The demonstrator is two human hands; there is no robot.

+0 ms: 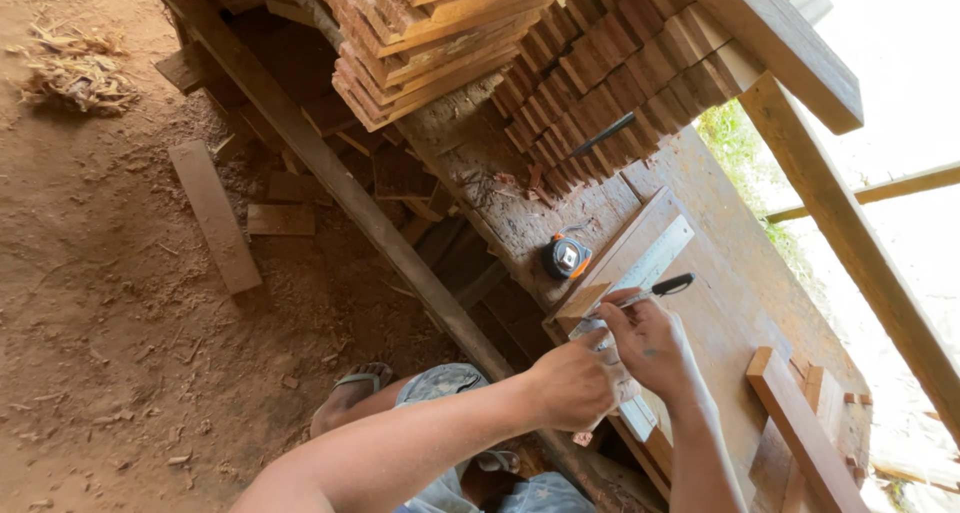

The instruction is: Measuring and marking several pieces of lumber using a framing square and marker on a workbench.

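Note:
My right hand (648,345) holds a black-capped marker (655,290), its tip at the near end of a narrow wooden strip (622,251) lying on the workbench (720,303). A metal square ruler (655,258) lies along that strip. My left hand (572,383) is closed and presses down on the ruler's near end, right beside the right hand. A black and orange tape measure (567,257) sits on the bench just beyond the strip, touched by neither hand.
Stacks of short reddish wood slats (600,83) and cut boards (430,33) are piled on the bench's far end. A wooden block (800,428) lies at the right. Loose planks (213,213) lie on the dirt floor. My sandalled foot (355,385) is below the bench.

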